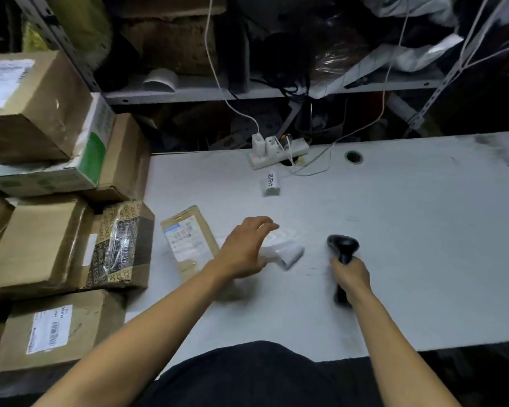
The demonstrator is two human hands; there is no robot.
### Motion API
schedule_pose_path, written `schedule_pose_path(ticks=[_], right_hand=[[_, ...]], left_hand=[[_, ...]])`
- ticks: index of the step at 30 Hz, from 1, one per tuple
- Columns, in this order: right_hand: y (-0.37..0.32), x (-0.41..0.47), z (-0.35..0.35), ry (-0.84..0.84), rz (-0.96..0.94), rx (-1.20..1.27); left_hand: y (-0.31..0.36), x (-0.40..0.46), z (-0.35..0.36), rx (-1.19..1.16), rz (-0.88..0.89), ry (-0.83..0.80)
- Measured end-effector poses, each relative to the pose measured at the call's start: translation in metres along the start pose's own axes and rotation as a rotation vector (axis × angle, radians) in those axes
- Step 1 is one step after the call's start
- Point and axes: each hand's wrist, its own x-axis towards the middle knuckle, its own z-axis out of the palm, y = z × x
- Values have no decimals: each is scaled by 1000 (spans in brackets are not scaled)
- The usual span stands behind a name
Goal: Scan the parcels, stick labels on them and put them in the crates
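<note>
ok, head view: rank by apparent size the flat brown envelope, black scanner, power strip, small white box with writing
1. Envelope, clearly largest.
2. Scanner and power strip look alike; the right hand hides part of the scanner and the strip lies farther off, so unranked.
3. White box, smallest.

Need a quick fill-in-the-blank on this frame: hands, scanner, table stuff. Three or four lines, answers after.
1. The right hand grips a black ____ by its handle.
2. The left hand reaches over a blurred white object on the ____.
3. The flat brown parcel lies on the table to the ____ of the left hand.
4. Two white chargers are plugged into the ____ at the table's back edge.

Missing words: scanner; table; left; power strip
</note>
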Motion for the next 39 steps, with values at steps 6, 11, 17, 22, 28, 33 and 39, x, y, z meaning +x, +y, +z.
schedule_pose_path(ticks=[6, 11, 17, 22, 28, 33, 39], right_hand=[[10, -26, 20, 389, -216, 5], [16, -48, 43, 344, -464, 192], [-17, -45, 31, -439, 7, 800], [-46, -49, 22, -859, -10, 998], [-62, -51, 25, -1011, -185, 867], [-66, -48, 29, -1011, -192, 875], [-71, -49, 27, -1001, -237, 824]], left_hand=[[19, 50, 37, 237, 171, -461], [17, 57, 53, 157, 163, -346], [19, 40, 16, -545, -74, -87], [15, 16, -20, -594, -40, 0], [3, -1, -31, -536, -7, 108], [3, -3, -39, -474, -23, 121], [-6, -8, -59, -351, -73, 142]])
